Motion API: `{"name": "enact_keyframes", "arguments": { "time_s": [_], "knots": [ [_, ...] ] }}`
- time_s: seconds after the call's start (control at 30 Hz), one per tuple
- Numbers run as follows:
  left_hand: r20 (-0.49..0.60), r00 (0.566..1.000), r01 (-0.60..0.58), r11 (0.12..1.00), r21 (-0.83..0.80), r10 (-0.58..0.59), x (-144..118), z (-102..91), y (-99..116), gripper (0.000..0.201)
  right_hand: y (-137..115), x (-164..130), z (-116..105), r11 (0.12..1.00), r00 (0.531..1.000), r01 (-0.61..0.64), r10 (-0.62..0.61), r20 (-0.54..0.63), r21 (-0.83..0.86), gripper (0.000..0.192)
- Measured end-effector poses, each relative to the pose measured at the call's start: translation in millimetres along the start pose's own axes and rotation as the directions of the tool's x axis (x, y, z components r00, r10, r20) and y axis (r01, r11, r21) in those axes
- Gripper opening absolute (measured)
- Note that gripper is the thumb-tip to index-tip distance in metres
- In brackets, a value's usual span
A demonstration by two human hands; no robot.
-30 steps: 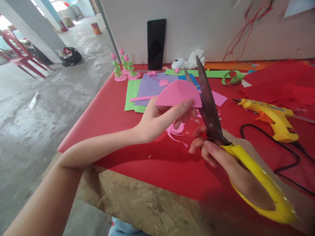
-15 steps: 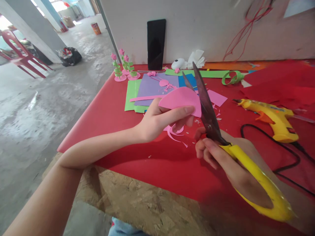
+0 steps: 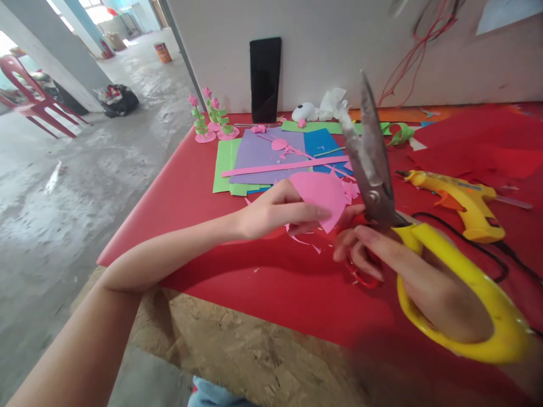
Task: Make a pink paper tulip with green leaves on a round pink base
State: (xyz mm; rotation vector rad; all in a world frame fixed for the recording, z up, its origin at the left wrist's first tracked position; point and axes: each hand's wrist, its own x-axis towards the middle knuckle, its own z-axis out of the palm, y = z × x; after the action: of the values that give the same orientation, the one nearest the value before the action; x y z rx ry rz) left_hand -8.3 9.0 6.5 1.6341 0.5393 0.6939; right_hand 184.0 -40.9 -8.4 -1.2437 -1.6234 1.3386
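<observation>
**Pink paper piece (image 3: 320, 192) pinched just beside parted scissors (image 3: 375, 195) above a red-covered table (image 3: 263, 305)**

With the pink paper piece as the clock's centre, the left hand (image 3: 274, 216) came in from eight o'clock, thumb on the near face and fingers tucked behind, gripping the lower part. Most of the sheet rose above the thumb and projected past its tip toward three o'clock, probably so that its edge was clear of the fingers.

The right hand (image 3: 424, 288), at four o'clock, was wrapped around the scissors, thumb through the yellow loop and fingers at the red one, likely to control both blades. These pointed upward at two o'clock; whether they touched the paper could not be told.

A purple sheet (image 3: 257, 151) and three paper flowers (image 3: 221, 118) sat toward ten o'clock, a yellow hot-glue gun (image 3: 462, 203) at three. A black smartphone (image 3: 265, 79) leaned on the wall (image 3: 322, 56) at eleven, perhaps propped for viewing.
</observation>
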Motion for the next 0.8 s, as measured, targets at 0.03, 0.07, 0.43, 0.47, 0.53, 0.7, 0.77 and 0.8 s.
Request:
{"name": "enact_keyframes", "arguments": {
  "time_s": [0.03,0.07,0.43,0.47,0.53,0.7,0.77,0.8],
  "knots": [
    [0.053,0.998,0.025,0.999,0.041,-0.028,0.2,-0.4,0.8,0.047,-2.1,0.1,-1.9,0.998,0.999,-0.019,0.017,0.035,0.052,0.060],
    [0.097,0.993,0.052,0.995,0.086,-0.061,0.3,-0.6,1.6,0.043,-3.9,0.1,-3.4,0.996,0.998,-0.030,0.026,0.053,0.088,0.058],
    [0.151,0.989,-0.026,0.966,0.255,-0.013,0.1,8.0,-1.8,0.033,3.2,0.5,-2.1,0.983,0.994,-0.015,-0.004,0.109,0.180,0.034],
    [0.095,0.996,-0.024,0.970,0.242,0.001,0.3,9.2,-2.0,0.032,3.4,1.6,-3.3,0.984,0.991,-0.015,-0.009,0.130,0.179,0.034],
    [-0.027,1.000,-0.010,0.982,0.190,0.015,0.6,11.4,-2.7,0.026,2.4,4.2,-5.6,0.986,0.987,-0.006,-0.022,0.162,0.169,0.034],
    [-0.170,0.985,0.064,0.990,0.126,-0.042,-1.2,14.5,-7.0,0.029,-6.4,8.0,-1.8,0.983,0.996,0.057,-0.043,-0.083,0.172,0.028],
    [-0.207,0.978,0.037,0.985,0.168,-0.001,-2.2,14.2,-7.7,0.020,-8.8,8.1,1.2,0.982,0.986,0.082,-0.056,-0.157,0.168,0.027],
    [-0.211,0.977,-0.001,0.981,0.193,0.042,-2.4,13.9,-7.6,0.021,-9.4,8.1,2.0,0.982,0.987,0.084,-0.059,-0.150,0.167,0.028]
  ]
}}
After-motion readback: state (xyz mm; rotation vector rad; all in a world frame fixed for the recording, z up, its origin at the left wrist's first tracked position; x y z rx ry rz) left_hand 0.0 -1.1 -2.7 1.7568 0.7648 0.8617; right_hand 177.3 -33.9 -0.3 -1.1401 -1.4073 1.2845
